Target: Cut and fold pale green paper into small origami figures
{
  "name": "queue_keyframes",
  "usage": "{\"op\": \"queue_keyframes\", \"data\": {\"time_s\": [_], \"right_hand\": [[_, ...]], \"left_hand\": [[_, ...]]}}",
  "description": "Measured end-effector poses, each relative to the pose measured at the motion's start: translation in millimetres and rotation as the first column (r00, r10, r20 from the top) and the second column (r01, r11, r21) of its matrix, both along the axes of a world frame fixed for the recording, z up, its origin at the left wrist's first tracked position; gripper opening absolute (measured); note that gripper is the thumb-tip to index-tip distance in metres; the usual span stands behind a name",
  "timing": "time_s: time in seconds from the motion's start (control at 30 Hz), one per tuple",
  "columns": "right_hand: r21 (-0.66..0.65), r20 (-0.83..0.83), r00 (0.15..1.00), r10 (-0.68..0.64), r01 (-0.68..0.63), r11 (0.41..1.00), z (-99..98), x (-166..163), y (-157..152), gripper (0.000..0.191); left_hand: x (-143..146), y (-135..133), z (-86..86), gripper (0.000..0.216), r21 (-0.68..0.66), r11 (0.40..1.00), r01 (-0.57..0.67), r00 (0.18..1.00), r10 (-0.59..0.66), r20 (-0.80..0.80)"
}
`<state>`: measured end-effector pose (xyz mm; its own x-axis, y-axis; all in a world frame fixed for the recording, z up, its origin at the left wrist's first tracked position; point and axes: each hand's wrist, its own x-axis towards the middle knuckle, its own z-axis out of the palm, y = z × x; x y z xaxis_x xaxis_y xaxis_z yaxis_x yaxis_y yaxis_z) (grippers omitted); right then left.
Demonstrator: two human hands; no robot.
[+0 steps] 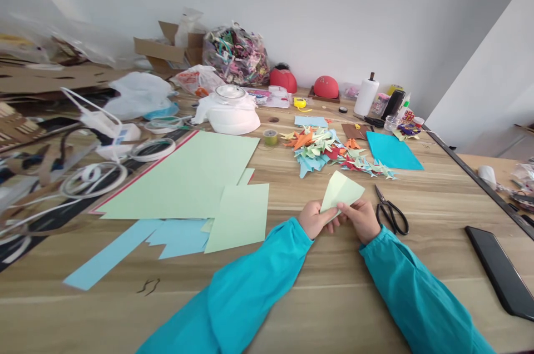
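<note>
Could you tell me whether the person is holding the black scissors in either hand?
No, the black scissors lie on the table, while the left hand and right hand pinch a folded pale green paper.

Both arms, in teal sleeves, reach up from the lower edge of the frame and converge right of centre. The left hand (314,219) and right hand (364,220) sit close together, fingertips nearly meeting, thumbs and fingers pinched closed.

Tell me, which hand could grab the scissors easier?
Probably the right hand: the scissors lie just beside it, while the left hand is farther off. Both pinch the folded paper.
</note>
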<state>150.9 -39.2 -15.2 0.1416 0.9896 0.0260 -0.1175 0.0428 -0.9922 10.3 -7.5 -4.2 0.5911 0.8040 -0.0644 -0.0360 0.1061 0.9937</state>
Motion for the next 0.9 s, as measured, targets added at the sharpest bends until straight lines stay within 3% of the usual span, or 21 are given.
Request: {"op": "queue_keyframes", "data": {"time_s": [0.13,0.33,0.6,0.67,0.83,0.9], "right_hand": [[0.037,-0.006,1.0,0.031,-0.03,0.999,-0.3,1.1,-0.7,0.022],[-0.07,-0.207,0.965,-0.161,0.15,0.986,2.4,0.6,2.6,0.031],[-0.093,-0.405,0.886,-0.226,0.206,0.974,9.7,1.1,5.8,0.038],[-0.068,-0.372,0.91,-0.183,0.17,0.983,8.9,1.5,4.9,0.038],[0.005,-0.024,0.999,-0.023,0.023,1.0,3.2,-0.2,0.5,0.025],[0.01,-0.008,1.0,-0.013,0.013,1.0,2.1,-1.2,-0.5,0.024]], "left_hand": [[0.6,-0.6,-0.2,0.036,0.031,0.999,-0.018,1.0,0.018,-0.009],[-1.0,-1.1,2.3,0.031,0.104,0.993,-0.057,0.997,0.061,-0.043],[-0.7,-1.4,3.4,0.032,0.117,0.99,-0.072,0.994,0.08,-0.068],[-0.3,-0.8,2.3,0.032,0.103,0.991,-0.088,0.994,0.094,-0.057],[0.8,0.5,-1.1,0.028,0.053,0.995,-0.089,0.996,0.09,-0.015],[1.0,0.5,-1.2,0.028,0.039,0.997,-0.074,0.997,0.074,-0.01]]}}
